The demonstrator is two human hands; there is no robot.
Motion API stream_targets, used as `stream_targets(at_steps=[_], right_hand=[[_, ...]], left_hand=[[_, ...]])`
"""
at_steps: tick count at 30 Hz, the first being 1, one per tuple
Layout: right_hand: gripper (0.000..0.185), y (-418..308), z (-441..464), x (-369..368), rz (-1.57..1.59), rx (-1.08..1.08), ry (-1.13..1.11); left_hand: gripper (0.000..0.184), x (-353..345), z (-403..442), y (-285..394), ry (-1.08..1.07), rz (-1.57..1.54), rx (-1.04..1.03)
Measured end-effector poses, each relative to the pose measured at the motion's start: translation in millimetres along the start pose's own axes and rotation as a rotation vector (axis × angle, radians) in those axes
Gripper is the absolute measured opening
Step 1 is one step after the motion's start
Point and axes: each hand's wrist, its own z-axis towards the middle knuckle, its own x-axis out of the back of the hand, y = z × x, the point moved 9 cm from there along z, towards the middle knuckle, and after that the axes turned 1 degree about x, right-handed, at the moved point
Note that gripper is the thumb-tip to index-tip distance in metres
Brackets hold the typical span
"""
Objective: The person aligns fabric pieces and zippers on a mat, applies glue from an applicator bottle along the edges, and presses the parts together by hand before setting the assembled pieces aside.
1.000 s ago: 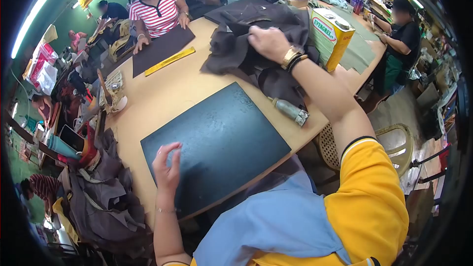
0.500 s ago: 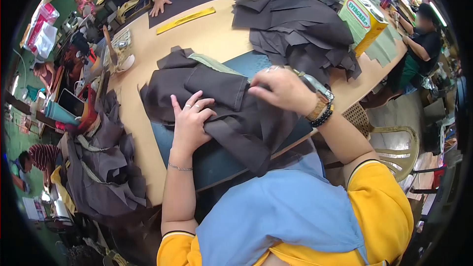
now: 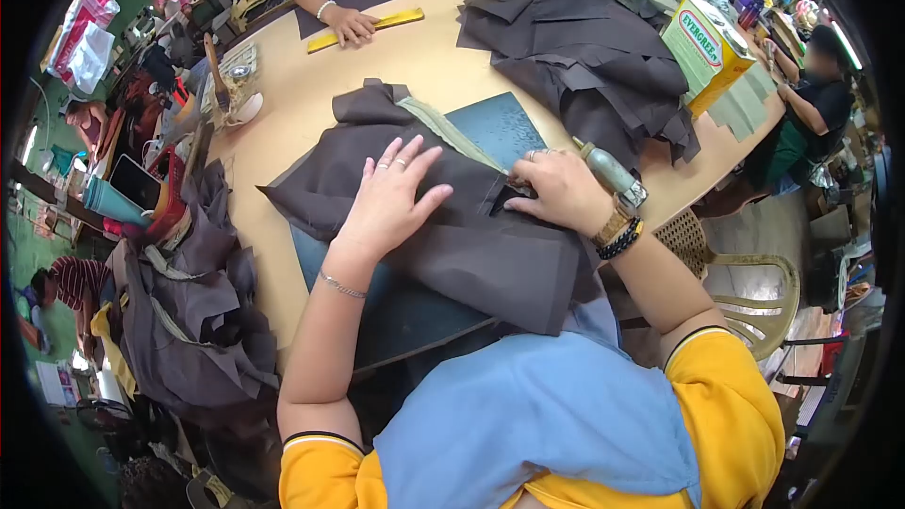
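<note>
A dark brown cloth piece [image 3: 481,259] with a pale green strip [image 3: 443,127] along its upper edge lies spread over a dark blue board [image 3: 504,123] on the table. My left hand [image 3: 391,193] is over the middle of the cloth, fingers spread, holding nothing. At the cloth's right edge, near the end of the green strip, my right hand [image 3: 561,193] is closed with its fingertips pinching the cloth. A grey-green bottle-shaped object [image 3: 608,170] lies just beyond the right wrist.
Stacked dark cloth pieces [image 3: 575,38] and an upright yellow-and-green can [image 3: 702,57] occupy the far right. Across the table, a person's hand [image 3: 353,26] touches a yellow ruler [image 3: 405,17]. More dark cloth [image 3: 198,320] hangs at the left edge. A plastic chair [image 3: 754,278] stands right.
The cloth has been turned and spread flatter. My left hand has shifted up and right with its fingers lifted; my right hand has come down to the cloth edge. The co-worker's hand has moved onto the ruler.
</note>
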Motion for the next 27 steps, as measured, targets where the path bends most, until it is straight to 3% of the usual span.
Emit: stream_targets(at_steps=[3, 7, 8, 11, 12, 15, 16, 17, 19, 20, 21, 23, 25, 27], right_hand=[[0.023, 5.3, -12.1, -0.6, 0.065, -0.063, -0.018], [0.018, 11.2, -28.0, 1.1, 0.225, -0.135, -0.001], [0.017, 11.6, -28.1, -0.6, 0.216, -0.128, -0.017], [0.017, 7.3, -26.9, 0.5, 0.205, -0.122, -0.069], [0.018, 0.9, -26.6, 4.3, 0.221, -0.142, -0.094], [0.022, 3.2, -24.6, 12.1, 0.382, -0.179, -0.121], [0.023, 4.2, -20.6, 20.6, 0.467, -0.187, -0.157], [0.023, 3.6, -16.0, 32.2, 0.551, -0.195, -0.195], [0.031, 3.5, -1.4, 62.3, 0.410, -0.111, -0.225], [0.031, 11.7, 7.1, 71.6, 0.307, -0.056, -0.231], [0.031, 18.4, 14.2, 77.4, 0.213, -0.007, -0.242], [0.027, 32.7, 44.3, 88.0, 0.090, 0.046, -0.274], [0.022, 41.5, 85.2, 100.2, -0.124, 0.198, -0.091], [0.022, 40.8, 136.7, 116.1, -0.186, 0.202, 0.086]], left_hand=[[0.042, -22.0, -2.4, -6.0, -0.278, 0.160, 0.030], [0.029, -6.4, 15.7, -4.3, -0.529, 0.038, 0.312], [0.023, -8.7, 26.4, -2.0, -0.509, 0.060, 0.252], [0.026, -16.1, 50.3, 8.9, -0.023, 0.267, -0.255], [0.035, -35.1, 55.1, -2.2, -0.084, 0.383, -0.257], [0.032, -51.6, 64.9, -15.9, -0.266, 0.301, -0.242], [0.026, -47.6, 64.8, -17.0, -0.178, 0.306, -0.311], [0.023, -38.0, 65.0, -16.6, -0.191, 0.307, -0.291], [0.017, -20.5, 62.9, -16.7, -0.222, 0.308, -0.255], [0.018, 0.7, 59.4, -13.5, -0.109, 0.238, -0.305], [0.022, 8.0, 57.0, -25.9, -0.175, 0.334, -0.201], [0.022, 41.0, 51.7, -50.3, -0.084, 0.347, -0.109], [0.016, 79.5, 51.9, -80.4, 0.022, 0.359, -0.011], [0.013, 132.1, 50.3, -104.5, 0.260, 0.523, 0.124]])
